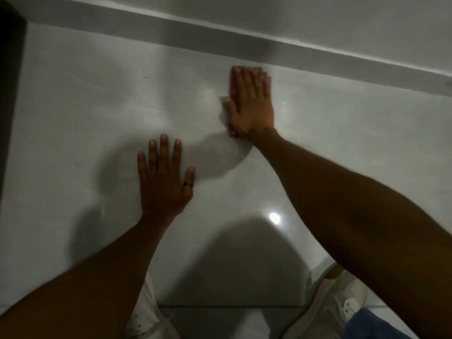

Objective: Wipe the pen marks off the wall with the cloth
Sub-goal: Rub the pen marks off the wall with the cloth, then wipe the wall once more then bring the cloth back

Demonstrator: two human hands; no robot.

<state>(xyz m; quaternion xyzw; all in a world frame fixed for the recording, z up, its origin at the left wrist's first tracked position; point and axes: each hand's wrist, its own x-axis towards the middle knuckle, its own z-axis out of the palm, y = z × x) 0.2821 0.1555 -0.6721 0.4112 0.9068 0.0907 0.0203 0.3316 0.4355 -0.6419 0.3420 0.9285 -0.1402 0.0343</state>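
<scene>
Dim, soft frame (right hand (249, 101) blurred), one glare spot (274, 218), heavy shadows.

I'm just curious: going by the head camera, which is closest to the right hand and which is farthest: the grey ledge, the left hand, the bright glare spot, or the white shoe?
1. Grey ledge: just above the right hand at its fingertips.
2. Left hand, lower left, and glare spot, below: too close to call.
3. White shoe: bottom right, farthest.

Home interior: glossy tiled wall (97, 106), ledge (220, 37).
</scene>
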